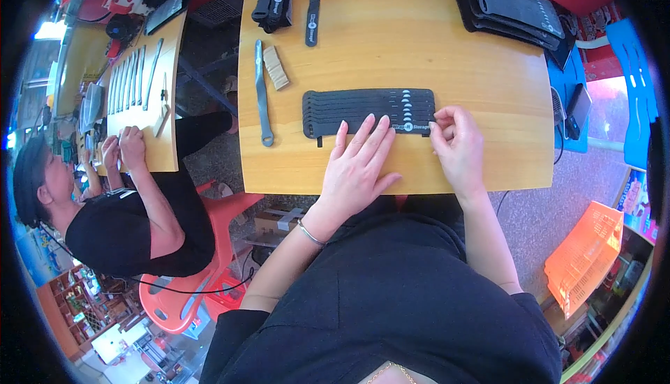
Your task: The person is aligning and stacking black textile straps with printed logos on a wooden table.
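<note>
Spread flat, the left hand (359,164) rested on the near edge of the row of black straps (349,108), near the middle of the table (488,98). At its near right corner, the right hand (458,143) curled, thumb and forefinger close together; whether they pinched a strap end could not be told. Lining up seemed mostly done, the near edge perhaps left to straighten. 2 loose straps, 1 grey (262,98) and 1 black (313,14), lay apart, farther left.
</note>
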The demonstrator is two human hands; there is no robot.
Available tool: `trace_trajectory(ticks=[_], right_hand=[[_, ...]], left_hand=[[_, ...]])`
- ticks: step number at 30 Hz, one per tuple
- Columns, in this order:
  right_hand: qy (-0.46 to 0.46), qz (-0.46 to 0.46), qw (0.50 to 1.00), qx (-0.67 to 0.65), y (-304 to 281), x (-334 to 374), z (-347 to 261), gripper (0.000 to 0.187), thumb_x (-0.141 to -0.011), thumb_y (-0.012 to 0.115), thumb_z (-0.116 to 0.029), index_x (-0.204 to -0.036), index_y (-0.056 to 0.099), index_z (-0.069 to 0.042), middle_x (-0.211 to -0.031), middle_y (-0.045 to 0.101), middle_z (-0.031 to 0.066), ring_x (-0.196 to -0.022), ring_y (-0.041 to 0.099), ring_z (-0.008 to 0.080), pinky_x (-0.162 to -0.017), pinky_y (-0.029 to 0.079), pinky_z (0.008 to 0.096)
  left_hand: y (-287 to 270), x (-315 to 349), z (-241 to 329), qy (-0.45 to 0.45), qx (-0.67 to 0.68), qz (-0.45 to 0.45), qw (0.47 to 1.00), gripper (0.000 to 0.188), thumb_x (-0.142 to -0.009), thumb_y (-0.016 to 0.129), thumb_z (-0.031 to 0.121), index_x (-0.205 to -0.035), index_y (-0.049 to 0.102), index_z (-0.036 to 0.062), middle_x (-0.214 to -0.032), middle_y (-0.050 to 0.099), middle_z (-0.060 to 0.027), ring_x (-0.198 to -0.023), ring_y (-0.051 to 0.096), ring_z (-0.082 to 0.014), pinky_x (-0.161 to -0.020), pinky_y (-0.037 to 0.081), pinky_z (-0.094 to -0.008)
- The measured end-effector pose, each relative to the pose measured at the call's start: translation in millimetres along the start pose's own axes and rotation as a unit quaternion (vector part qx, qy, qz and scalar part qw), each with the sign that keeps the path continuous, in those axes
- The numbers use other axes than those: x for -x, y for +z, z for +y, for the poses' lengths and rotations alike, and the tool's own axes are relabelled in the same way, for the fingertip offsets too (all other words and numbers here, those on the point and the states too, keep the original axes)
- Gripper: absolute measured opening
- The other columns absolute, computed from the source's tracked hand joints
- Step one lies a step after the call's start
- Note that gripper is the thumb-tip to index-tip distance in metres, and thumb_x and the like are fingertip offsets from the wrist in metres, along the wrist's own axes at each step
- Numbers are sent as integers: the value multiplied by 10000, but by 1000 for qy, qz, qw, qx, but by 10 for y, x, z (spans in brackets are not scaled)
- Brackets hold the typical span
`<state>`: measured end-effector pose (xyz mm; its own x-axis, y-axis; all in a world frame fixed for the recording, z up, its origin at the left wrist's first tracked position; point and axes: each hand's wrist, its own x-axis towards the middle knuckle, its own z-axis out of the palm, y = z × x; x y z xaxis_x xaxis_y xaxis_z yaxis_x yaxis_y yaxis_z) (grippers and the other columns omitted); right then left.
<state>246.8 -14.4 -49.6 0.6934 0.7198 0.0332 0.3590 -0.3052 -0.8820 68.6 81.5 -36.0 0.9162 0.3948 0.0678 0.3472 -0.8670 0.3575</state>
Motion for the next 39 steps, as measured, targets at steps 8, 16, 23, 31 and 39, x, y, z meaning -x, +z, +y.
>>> trace_trajectory(ticks=[8,16,23,31,39], right_hand=[[17,7,998,-68,-63,29,-56,313,-814,618,30,-1104,510,-17,-997,549,102,-608,568,102,-561,486,251],[1,29,962,-272,-93,114,85,289,-861,549,60,-1138,501,-6,-987,530,78,-701,595,71,-590,494,197],[-291,-42,939,179,-101,287,-62,534,-850,601,-142,-1341,425,-25,-1377,439,140,-1261,438,280,-1024,361,399],[-300,-145,869,365,-13,330,-66,669,-887,525,-431,-1409,363,-46,-1480,333,111,-1388,265,267,-1129,175,479],[-272,-135,875,376,57,354,-130,632,-897,518,-405,-1402,377,-50,-1481,338,96,-1390,266,248,-1122,135,535]], left_hand=[[34,65,25,10,-29,22,999,663,-836,585,424,-1353,432,37,-1461,354,-105,-1381,280,-258,-1133,148,-502],[41,115,49,10,-49,55,997,722,-854,556,461,-1394,364,23,-1498,270,-150,-1405,223,-284,-1137,112,-506],[128,142,57,-34,-103,100,989,812,-857,501,551,-1395,335,-34,-1490,222,-250,-1403,177,-384,-1129,107,-522],[161,131,33,-24,-87,88,992,812,-857,497,564,-1372,365,-49,-1460,254,-289,-1389,195,-408,-1128,142,-505],[19,213,-61,-16,-93,57,994,827,-853,500,575,-1382,347,-43,-1467,274,-251,-1400,204,-362,-1136,128,-494]])
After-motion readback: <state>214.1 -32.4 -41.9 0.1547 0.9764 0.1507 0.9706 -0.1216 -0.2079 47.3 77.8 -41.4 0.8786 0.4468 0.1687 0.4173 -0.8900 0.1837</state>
